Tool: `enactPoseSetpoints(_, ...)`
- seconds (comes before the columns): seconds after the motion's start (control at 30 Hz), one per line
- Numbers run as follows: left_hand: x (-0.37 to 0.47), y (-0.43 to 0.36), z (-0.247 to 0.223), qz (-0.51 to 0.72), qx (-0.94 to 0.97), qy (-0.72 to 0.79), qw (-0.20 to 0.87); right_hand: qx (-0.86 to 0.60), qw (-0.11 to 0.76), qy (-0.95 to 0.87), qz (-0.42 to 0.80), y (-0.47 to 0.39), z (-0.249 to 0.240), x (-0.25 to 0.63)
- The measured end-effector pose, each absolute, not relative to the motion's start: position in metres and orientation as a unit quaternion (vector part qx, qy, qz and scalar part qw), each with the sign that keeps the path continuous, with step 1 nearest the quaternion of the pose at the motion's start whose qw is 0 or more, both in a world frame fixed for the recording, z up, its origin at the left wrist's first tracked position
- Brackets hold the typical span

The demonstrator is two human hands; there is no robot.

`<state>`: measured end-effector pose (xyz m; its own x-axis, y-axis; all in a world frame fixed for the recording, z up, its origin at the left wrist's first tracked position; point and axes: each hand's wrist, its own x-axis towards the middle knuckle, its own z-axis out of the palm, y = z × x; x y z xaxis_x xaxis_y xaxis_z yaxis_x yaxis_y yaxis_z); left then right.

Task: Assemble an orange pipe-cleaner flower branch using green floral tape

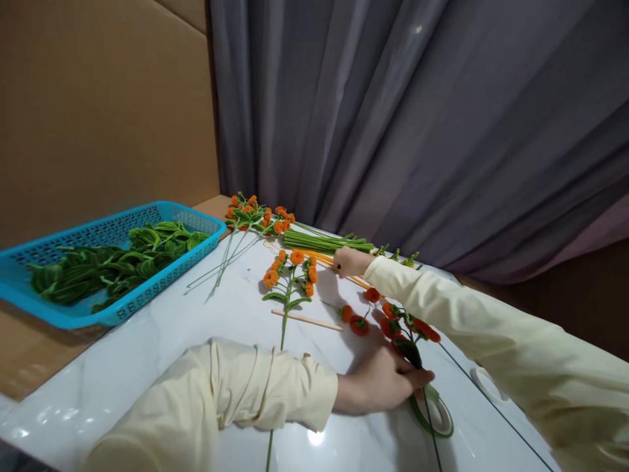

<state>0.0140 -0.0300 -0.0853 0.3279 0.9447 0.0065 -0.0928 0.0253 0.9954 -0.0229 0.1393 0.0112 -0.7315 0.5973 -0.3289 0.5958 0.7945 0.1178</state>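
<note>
My left hand (381,385) is closed around the thin dark stem of an orange flower spray (390,321), made of fuzzy pipe-cleaner material with green leaves. A roll of green floral tape (439,419) hangs or rests just below its fingertips; whether the fingers grip it too is unclear. Farther back, my right hand (350,261) is curled over orange pipe cleaners (324,258); what its fingers pinch is hidden. A second orange flower spray (291,275) with green leaves lies flat, partly under my left sleeve. A thin wooden stick (314,320) lies across the table by its stem.
A blue plastic basket (142,316) of green pipe-cleaner leaves (142,259) stands at the left. Behind lie more orange flower sprays (255,213) and a bundle of green pipe cleaners (324,240). A white ring (489,385) lies by my right sleeve. A grey curtain (393,118) hangs behind.
</note>
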Motion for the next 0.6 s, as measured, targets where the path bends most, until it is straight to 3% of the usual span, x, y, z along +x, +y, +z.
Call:
enactPoseSetpoints(0.2,0.014,-0.029,-0.089,0.436,0.556,0.375,0.600,0.404,-0.030,0.914,-0.016,0.114,0.068,0.006)
enactPoseSetpoints(0.3,0.014,-0.029,-0.090,0.416,0.559,0.396,0.599,0.430,-0.288,0.819,-0.247,0.079,0.103,0.035)
enactPoseSetpoints(0.4,0.014,-0.029,-0.088,0.403,0.565,0.406,0.594,0.394,-0.423,0.729,-0.367,0.032,0.123,0.075)
enactPoseSetpoints(0.5,0.013,-0.029,-0.087,0.396,0.571,0.413,0.590,0.420,-0.470,0.663,-0.403,-0.004,0.114,0.120)
enactPoseSetpoints(0.6,0.012,-0.031,-0.089,0.392,0.577,0.419,0.581,0.484,-0.459,0.605,-0.434,-0.020,0.079,0.160)
